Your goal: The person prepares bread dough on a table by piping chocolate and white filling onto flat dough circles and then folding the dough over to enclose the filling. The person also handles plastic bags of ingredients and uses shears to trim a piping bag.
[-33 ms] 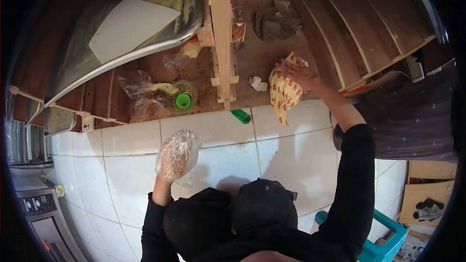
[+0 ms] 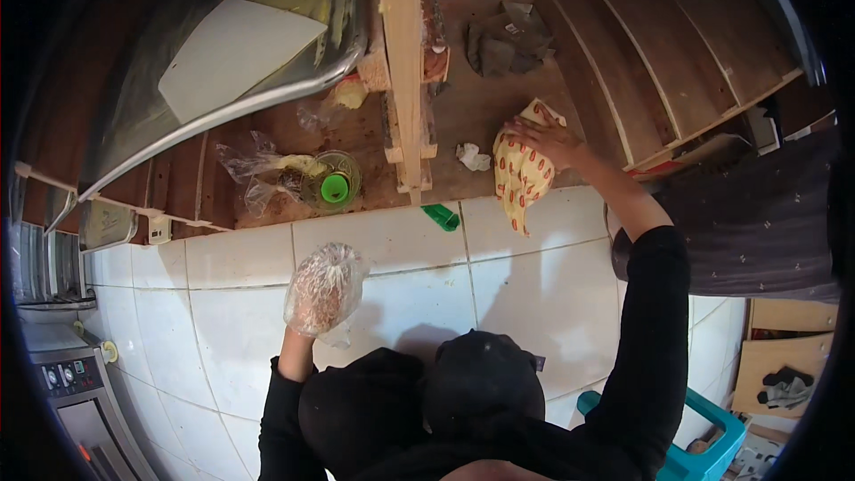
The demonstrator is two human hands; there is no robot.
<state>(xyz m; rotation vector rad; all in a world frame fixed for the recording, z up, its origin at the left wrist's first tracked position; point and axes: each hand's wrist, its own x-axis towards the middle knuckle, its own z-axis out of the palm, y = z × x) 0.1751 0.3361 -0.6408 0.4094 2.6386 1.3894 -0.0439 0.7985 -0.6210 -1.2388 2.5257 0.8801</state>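
Note:
My left hand [image 2: 309, 313] is low over the white tiles, its fingers hidden by a clear plastic bag [image 2: 334, 263] with brown, flaky-looking contents. The bag bulges above the wrist, and its loose edge hangs to one side. At the right, my right hand [image 2: 548, 138] grips a pale yellow cloth [image 2: 525, 174] with red motifs. Its fingers lie bent across the upper part of the cloth, and a pointed corner droops over the front edge of the wooden shelf. Beside the cloth lies a crumpled white scrap [image 2: 473, 157].
A glass bowl [image 2: 354, 187] with a green cup [image 2: 335, 187] stands near plastic bags [image 2: 258, 187] on the shelf. A wooden post [image 2: 405, 71] divides it. A metal tray [image 2: 294, 93] overhangs the left. A green plastic piece [image 2: 441, 216] and a teal stool [image 2: 712, 419] are nearby.
The fingers of my right hand have shifted slightly on the yellow cloth. My left hand and the plastic bag stay in nearly the same place.

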